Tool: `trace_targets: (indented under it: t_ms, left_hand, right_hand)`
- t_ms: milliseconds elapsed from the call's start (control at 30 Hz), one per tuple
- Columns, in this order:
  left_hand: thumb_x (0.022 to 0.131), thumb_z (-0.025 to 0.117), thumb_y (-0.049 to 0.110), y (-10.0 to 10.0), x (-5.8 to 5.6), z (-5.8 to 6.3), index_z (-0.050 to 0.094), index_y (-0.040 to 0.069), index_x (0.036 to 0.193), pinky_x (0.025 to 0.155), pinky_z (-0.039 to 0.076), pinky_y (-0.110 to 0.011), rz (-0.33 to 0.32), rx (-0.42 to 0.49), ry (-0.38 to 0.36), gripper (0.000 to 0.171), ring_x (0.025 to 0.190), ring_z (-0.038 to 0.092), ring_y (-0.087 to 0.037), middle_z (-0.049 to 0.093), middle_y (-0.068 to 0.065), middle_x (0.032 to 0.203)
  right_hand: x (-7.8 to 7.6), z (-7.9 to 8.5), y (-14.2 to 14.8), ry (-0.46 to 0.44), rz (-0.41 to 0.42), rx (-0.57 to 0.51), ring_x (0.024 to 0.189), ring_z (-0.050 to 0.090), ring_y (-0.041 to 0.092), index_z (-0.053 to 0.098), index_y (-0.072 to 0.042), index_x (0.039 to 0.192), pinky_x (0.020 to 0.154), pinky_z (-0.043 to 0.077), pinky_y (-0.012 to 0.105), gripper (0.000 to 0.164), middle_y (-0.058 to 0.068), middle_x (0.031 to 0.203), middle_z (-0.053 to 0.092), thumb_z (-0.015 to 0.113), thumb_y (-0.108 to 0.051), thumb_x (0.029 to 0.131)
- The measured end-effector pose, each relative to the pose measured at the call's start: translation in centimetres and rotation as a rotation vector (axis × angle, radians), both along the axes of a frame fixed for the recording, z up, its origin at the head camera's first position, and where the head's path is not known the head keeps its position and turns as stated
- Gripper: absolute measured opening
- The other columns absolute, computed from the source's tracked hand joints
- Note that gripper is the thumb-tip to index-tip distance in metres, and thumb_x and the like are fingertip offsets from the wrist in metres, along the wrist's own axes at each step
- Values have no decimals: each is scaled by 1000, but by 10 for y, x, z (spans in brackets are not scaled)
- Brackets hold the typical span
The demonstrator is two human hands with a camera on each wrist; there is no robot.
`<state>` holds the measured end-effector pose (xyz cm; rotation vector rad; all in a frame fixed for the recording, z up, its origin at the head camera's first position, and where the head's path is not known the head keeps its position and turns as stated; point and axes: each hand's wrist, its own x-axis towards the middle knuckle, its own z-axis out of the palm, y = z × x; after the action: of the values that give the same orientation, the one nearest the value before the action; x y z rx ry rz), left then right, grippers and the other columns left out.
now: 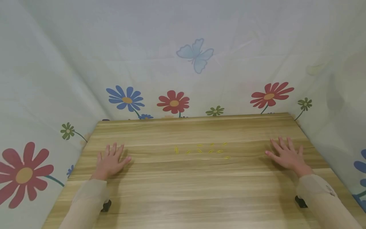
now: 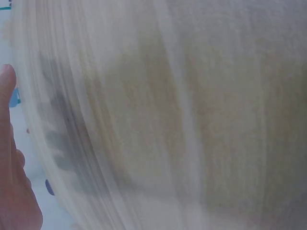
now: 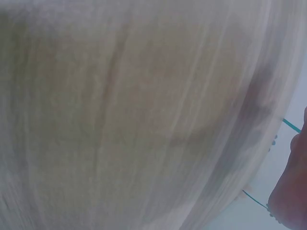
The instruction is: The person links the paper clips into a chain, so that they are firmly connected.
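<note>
Several small yellow paper clips [image 1: 219,151] lie scattered in loose rows around the middle of the wooden table [image 1: 183,190]. Two of them seem to overlap at the left end of the group, though they are small in the head view. To the left of the clips, my left hand [image 1: 110,162] is spread with straight fingers, palm down. My right hand [image 1: 288,157] is spread the same way on the right side. Neither hand holds anything. In the wrist views, the left hand [image 2: 14,163] and right hand [image 3: 292,187] show only at the outer edges, with their shadows on the wood.
A pale curtain [image 1: 143,57] printed with flowers and a butterfly hangs behind and beside the table. The table's far edge meets it. Black wrist devices [image 1: 301,202] show below both sleeves.
</note>
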<state>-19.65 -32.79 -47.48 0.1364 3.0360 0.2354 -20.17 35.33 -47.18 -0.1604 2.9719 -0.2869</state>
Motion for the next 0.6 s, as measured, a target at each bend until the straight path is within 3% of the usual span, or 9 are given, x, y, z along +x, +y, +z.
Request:
trace_targets:
  t_ms: [233, 600]
  left_hand:
    - [84, 37, 62, -3, 4, -6, 18, 10, 141, 94, -5, -69, 2, 10, 4, 79, 130, -1, -48, 7, -26, 145]
    - [85, 36, 60, -4, 7, -2, 17, 9, 141, 93, -5, -70, 13, 7, -11, 78, 129, -3, -49, 6, -27, 144]
  right_hand:
    - [1, -4, 2, -14, -3, -3, 128, -19, 45, 5, -14, 142, 84, -15, 73, 81, 25, 145, -3, 29, -65, 84]
    - [2, -5, 5, -27, -7, 4, 128, -17, 46, 2, -16, 143, 84, -14, 74, 82, 24, 145, -4, 29, -66, 83]
